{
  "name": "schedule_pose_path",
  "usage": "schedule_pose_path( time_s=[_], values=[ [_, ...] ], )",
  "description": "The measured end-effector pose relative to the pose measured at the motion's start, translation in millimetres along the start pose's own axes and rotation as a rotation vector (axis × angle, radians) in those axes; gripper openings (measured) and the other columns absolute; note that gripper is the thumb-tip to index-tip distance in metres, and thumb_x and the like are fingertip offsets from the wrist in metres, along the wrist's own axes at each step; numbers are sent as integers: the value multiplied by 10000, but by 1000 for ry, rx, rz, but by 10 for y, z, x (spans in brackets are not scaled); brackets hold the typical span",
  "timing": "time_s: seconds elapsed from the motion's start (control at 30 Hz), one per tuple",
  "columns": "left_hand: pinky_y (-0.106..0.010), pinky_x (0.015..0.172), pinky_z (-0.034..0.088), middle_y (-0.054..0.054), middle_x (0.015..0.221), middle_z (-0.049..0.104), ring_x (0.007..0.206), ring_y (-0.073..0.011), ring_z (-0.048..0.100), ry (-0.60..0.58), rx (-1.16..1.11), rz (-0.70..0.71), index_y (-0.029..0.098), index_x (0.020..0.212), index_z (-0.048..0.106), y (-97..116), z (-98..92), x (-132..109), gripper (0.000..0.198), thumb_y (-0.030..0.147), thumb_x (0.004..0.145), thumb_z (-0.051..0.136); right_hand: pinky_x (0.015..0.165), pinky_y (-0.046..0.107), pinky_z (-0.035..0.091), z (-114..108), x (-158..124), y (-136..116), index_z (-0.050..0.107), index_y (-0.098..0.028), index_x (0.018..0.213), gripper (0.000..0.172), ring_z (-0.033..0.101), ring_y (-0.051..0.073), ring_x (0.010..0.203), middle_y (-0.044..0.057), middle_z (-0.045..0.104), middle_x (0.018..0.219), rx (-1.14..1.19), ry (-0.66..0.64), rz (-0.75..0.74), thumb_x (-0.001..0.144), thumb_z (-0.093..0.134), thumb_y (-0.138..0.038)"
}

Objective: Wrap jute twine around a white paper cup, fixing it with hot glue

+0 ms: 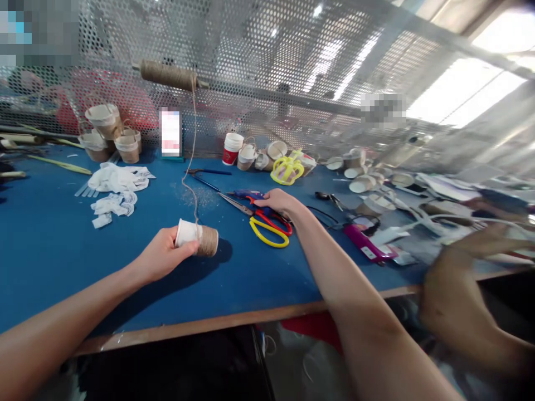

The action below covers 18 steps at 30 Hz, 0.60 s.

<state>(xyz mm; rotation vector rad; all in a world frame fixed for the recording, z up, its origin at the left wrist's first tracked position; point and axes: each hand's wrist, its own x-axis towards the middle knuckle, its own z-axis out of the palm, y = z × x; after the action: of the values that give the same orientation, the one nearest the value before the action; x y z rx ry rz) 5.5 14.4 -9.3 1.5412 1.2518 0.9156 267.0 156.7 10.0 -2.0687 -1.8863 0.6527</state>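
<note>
My left hand (165, 253) is closed around a white paper cup (186, 233) lying on its side in the air above the table. Twine (208, 241) is wound round the half of the cup away from my fingers. A strand runs from it up to a twine spool (167, 75) on a rod. My right hand (278, 201) is closed on a blue hot glue gun (246, 194) whose nozzle points left. Partly under that hand lie scissors (270, 233) with yellow and red handles. Some of the glue gun is hidden by my fingers.
Blue pliers (209, 171) lie beyond the glue gun. White scraps (119, 178) and stacked wrapped cups (104, 122) are at left. A red cup (232, 149) and a yellow crown-shaped piece (287, 169) stand behind. A co-worker's blurred arm (455, 289) is at right, near a purple object (368, 243).
</note>
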Motion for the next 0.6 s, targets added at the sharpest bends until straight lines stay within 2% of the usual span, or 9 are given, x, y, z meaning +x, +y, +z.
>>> schedule_pose_path(
  time_s=[0.07,0.23,0.3,0.4,0.5,0.6],
  values=[
    [-241,584,402,-11,675,611,606,-135,502,-11,-10,-11,129,784,635,-9,-5,5,200,276,670,562,502,256,408,-30,-55,0,547,-123,618,160,512,115,529,-13,543,551,116,20,-12,675,646,-236],
    [-277,664,430,-46,778,648,698,-169,556,-40,-49,-27,110,884,629,-18,5,21,277,293,690,555,492,219,422,-99,-376,-124,506,-156,721,116,507,75,514,-18,567,627,403,39,-105,684,597,-218],
    [-282,685,436,-55,815,657,720,-173,567,-47,-72,-25,107,912,629,-26,10,28,300,302,694,559,498,221,441,-108,-543,-236,501,-161,718,141,523,80,514,-3,585,632,506,-17,-157,680,599,-255],
    [-290,709,443,-61,857,668,738,-176,582,-51,-110,-27,114,942,631,-40,8,40,313,306,705,563,456,210,421,-86,-773,-404,553,-132,721,151,504,74,468,2,576,583,704,-182,-317,665,616,-257],
    [-292,721,448,-61,874,678,752,-181,596,-9,-117,-44,116,944,632,-47,-6,56,307,303,707,570,400,195,375,-42,-943,-487,602,-117,811,195,464,65,419,-20,545,516,657,-274,-441,722,573,-287],
    [-302,737,451,-60,883,686,775,-193,609,28,-131,-83,113,929,633,-55,-22,78,296,295,701,582,395,202,377,-11,-1062,-470,606,-127,729,194,457,70,396,-31,521,464,473,-252,-425,707,594,-320]
  ],
)
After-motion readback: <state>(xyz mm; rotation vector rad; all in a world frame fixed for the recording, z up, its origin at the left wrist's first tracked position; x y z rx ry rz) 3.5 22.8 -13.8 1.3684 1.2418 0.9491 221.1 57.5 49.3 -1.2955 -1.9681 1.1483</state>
